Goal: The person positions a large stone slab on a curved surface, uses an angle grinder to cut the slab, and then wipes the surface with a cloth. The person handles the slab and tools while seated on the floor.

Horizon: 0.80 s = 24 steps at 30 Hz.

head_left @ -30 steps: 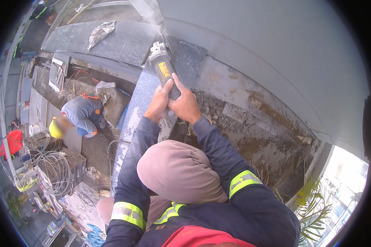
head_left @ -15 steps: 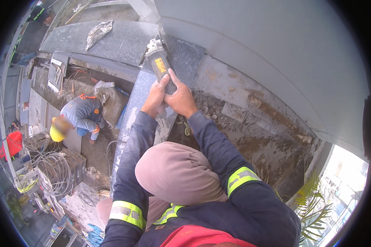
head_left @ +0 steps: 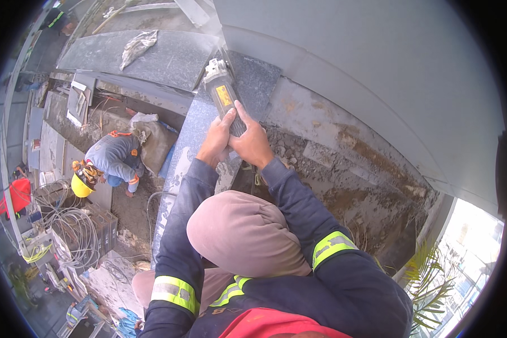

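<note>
Both hands [head_left: 252, 144] side by side, arms [head_left: 301, 205] outstretched

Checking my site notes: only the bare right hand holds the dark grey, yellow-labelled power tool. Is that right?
"Only" is wrong: in the head view, the bare left hand also holds the power tool, beside the right hand.

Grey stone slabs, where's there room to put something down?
Bare patches: the far slab, between rag and grinder; the near slab, right of the grinder. It's crowded where the left hand and right hand grip it.
</note>
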Each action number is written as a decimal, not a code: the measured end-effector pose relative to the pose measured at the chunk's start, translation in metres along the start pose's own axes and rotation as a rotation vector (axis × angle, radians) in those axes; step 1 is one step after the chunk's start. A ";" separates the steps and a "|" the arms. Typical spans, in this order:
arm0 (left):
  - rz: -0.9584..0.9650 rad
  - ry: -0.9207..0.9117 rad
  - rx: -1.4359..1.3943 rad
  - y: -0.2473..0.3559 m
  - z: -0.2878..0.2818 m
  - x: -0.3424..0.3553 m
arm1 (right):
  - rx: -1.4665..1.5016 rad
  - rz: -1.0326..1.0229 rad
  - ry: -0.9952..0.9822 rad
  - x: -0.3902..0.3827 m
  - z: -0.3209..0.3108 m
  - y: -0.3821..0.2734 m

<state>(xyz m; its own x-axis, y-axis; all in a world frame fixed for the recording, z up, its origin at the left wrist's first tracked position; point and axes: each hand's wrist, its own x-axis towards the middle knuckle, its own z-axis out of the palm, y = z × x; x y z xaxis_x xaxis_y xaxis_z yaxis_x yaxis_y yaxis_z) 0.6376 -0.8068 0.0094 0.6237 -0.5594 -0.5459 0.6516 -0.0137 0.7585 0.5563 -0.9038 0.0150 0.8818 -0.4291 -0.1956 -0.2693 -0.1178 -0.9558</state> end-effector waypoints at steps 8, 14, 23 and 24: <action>0.021 -0.005 -0.004 -0.015 -0.002 -0.002 | -0.022 0.004 0.014 -0.011 -0.003 0.006; 0.001 -0.007 -0.001 -0.011 -0.003 0.004 | -0.036 0.114 -0.042 -0.005 -0.005 -0.002; 0.030 0.026 0.024 -0.009 -0.011 0.018 | -0.038 -0.027 -0.002 0.012 0.007 0.018; 0.025 0.028 0.023 -0.007 -0.010 0.021 | -0.034 -0.008 -0.015 0.013 0.006 0.015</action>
<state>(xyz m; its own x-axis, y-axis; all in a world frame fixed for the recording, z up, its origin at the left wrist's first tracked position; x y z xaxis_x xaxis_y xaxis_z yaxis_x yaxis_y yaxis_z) 0.6504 -0.8096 -0.0108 0.6516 -0.5360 -0.5367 0.6260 -0.0195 0.7796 0.5664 -0.9061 -0.0030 0.8897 -0.4146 -0.1911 -0.2747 -0.1518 -0.9495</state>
